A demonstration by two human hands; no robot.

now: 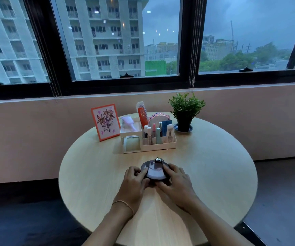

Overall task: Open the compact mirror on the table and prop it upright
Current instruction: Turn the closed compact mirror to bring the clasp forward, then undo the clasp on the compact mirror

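Note:
A round dark compact mirror (155, 169) lies on the pale round wooden table (93, 167), its metal hinge facing away from me. The lid looks slightly lifted at the near edge, showing a pale reflective surface. My left hand (134, 181) grips the compact's left side with fingers on its rim. My right hand (175, 181) holds the right side, fingers curled over the edge. A thin bracelet circles my left wrist.
Behind the compact stands a white organizer (168, 144) with cosmetics, a comb and a lilac brush. A framed flower drawing (106, 121) leans at the back left, a potted plant (185, 110) on a saucer at the back right. A wall and windows lie beyond.

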